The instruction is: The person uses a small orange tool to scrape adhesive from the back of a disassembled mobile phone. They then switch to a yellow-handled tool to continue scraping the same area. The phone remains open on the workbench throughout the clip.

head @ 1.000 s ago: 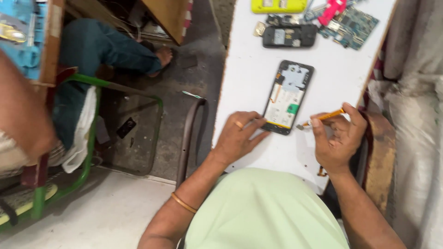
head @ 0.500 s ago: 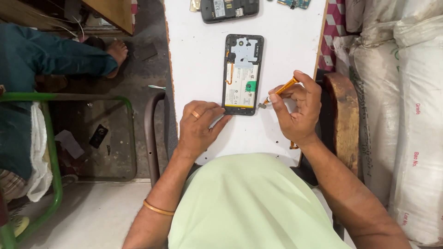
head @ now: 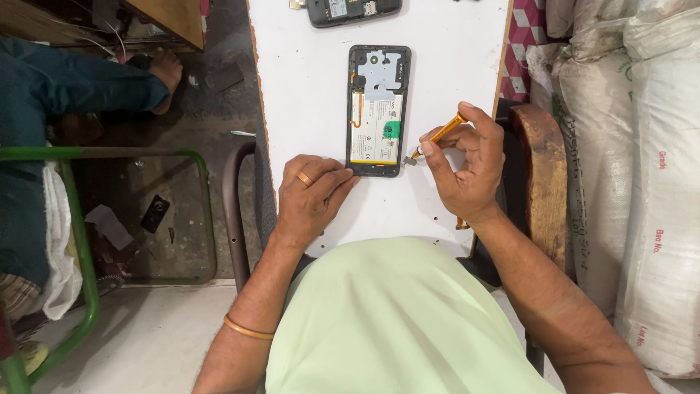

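Where the green chair frame [head: 80,241] stands at nine o'clock, we note another person's bare foot [head: 169,71] at ten. Our left hand [head: 310,197] lies flat, fingers together, fingertips touching the opened phone's [head: 378,109] lower edge on the white table [head: 306,87]. Our right hand [head: 463,164] at three o'clock pinches an orange screwdriver [head: 440,136], tip just beside the phone.

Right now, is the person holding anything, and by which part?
The right hand pinches a slim orange-handled screwdriver around its handle, metal tip free. The left hand grips nothing; its fingertips rest at the bottom edge of the opened black phone.
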